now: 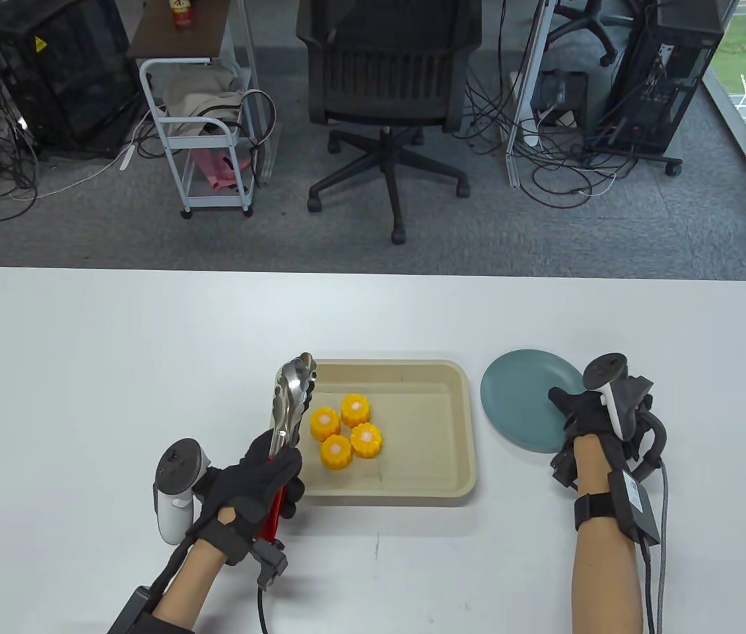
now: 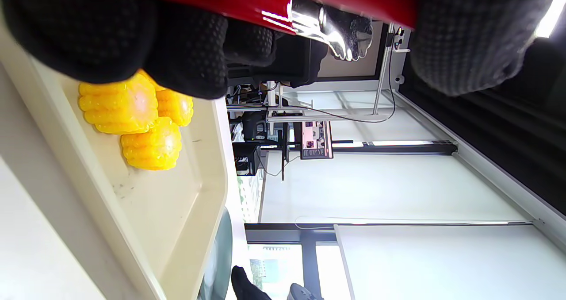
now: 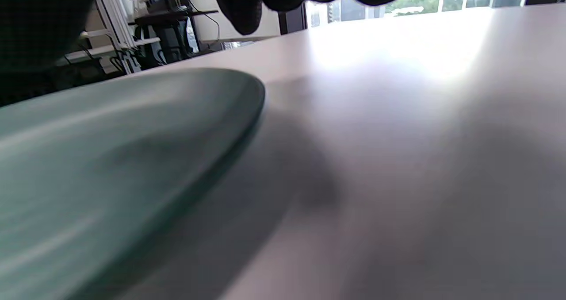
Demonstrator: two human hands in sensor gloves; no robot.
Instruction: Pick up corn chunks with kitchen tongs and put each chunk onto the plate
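Several yellow corn chunks (image 1: 345,431) (image 2: 119,103) lie clustered in the left half of a beige tray (image 1: 426,389) (image 2: 177,211). My left hand (image 1: 277,465) grips the red handle of steel kitchen tongs (image 1: 292,396) (image 2: 340,34) at the tray's near left corner. The tong heads are close together over the tray's left rim, just left of the corn, with nothing between them. A teal plate (image 1: 521,396) (image 3: 110,158) sits right of the tray with nothing on it. My right hand (image 1: 574,409) holds its right rim, thumb lying on top.
The white table (image 1: 115,370) (image 3: 420,158) stretches wide to the left and behind the tray. An office chair (image 1: 389,79), a small cart (image 1: 204,132) and computer towers stand on the floor beyond the far edge.
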